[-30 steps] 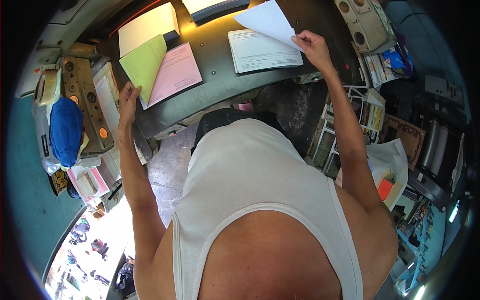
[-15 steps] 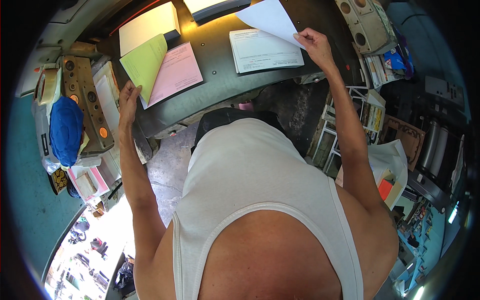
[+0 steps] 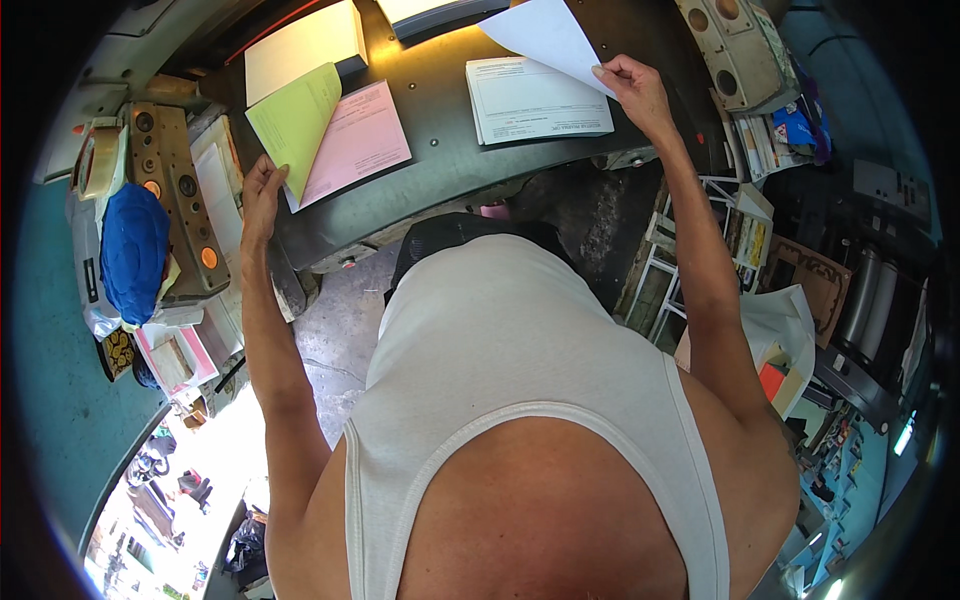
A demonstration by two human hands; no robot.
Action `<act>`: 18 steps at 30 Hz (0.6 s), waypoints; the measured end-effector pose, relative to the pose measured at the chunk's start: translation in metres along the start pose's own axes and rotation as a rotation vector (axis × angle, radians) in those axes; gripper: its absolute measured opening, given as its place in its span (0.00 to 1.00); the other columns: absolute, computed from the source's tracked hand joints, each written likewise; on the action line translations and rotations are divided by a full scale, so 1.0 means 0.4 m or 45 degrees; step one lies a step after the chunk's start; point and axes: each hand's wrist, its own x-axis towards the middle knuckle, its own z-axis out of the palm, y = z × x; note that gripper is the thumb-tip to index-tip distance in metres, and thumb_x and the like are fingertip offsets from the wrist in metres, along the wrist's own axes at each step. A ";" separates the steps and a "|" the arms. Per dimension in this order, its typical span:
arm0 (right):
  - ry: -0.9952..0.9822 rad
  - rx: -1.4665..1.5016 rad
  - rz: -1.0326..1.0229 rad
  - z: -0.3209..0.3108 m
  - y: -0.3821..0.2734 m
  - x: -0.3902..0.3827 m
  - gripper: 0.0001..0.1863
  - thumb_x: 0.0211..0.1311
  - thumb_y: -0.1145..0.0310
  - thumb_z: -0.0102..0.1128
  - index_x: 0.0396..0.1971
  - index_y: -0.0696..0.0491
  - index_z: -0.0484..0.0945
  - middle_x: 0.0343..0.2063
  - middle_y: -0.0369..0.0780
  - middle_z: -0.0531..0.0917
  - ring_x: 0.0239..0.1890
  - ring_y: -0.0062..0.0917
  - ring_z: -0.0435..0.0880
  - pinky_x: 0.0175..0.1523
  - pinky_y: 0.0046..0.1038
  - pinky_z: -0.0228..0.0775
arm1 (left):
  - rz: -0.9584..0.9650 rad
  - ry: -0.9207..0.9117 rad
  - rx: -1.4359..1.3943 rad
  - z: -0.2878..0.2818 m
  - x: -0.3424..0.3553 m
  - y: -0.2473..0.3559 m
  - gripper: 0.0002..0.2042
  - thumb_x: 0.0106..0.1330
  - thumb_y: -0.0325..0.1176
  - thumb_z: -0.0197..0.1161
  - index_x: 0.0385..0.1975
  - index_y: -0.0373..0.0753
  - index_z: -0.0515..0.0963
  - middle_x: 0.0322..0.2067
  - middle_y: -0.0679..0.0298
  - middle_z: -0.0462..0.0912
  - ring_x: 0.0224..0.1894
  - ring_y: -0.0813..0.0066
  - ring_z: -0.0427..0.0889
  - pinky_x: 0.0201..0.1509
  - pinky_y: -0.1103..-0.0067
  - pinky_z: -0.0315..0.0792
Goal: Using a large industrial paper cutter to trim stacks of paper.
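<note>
1. Far left: blue cloth bundle (image 3: 132, 250) lies on a cluttered side shelf, just beside a tan metal panel (image 3: 176, 205) with round holes and orange dots. A roll of tape (image 3: 100, 160) sits above the cloth.
2. Left hand (image 3: 262, 195) at the near left edge of the dark metal table (image 3: 440, 150). Fingers pinched closed on the lower corner of a yellow-green sheet (image 3: 295, 120), which is lifted and curled up off the stack.
3. Under the yellow-green sheet: pink sheet (image 3: 360, 140), lying flat on the table, printed side up, partly covered on its left.
4. Behind those, at the table's far side: a stack of plain cream paper (image 3: 300, 45), flat, apart from the pink sheet.
5. Centre-right of table: white printed forms stack (image 3: 535, 98), flat, well apart from the pink sheet.
6. Right hand (image 3: 635, 90) raised over the right edge of the forms stack. Thumb and fingers closed on the lower edge of a white sheet (image 3: 550, 35), held up tilted, clear of the stack.
7. Far right top: beige panel (image 3: 730, 50) with round holes, leaning by the table end.
8. Right, lower: white wire rack (image 3: 665, 270) beside the table, holding papers and booklets; more clutter beyond, too small to tell.
</note>
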 end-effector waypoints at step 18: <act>-0.150 -0.340 -0.229 0.049 -0.020 -0.041 0.11 0.62 0.64 0.65 0.35 0.58 0.81 0.33 0.43 0.86 0.36 0.37 0.87 0.43 0.34 0.76 | 0.103 -0.071 -0.096 0.001 0.001 -0.029 0.06 0.68 0.26 0.60 0.28 0.37 0.72 0.35 0.65 0.79 0.41 0.80 0.77 0.52 0.78 0.72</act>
